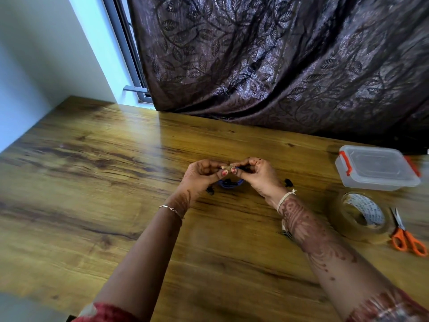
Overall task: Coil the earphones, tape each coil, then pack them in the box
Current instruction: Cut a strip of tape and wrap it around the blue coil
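Wide bare table [92, 182] at left and near side gives passage; at right the box [376, 169], tape [373, 217] and scissors [405, 233] stand close together; the curtain [278, 66] blocks the far edge

A person's left hand [202, 175] and right hand [257, 175] meet over a wooden table [92, 182], fingertips pinching a small pale piece [225, 168] (too blurred to identify) above coiled blue-and-black earphones [229, 183]. At right sit a lidded clear box [376, 168], a tape roll [362, 217] and orange scissors [406, 238], before a dark leaf-patterned curtain [278, 54].
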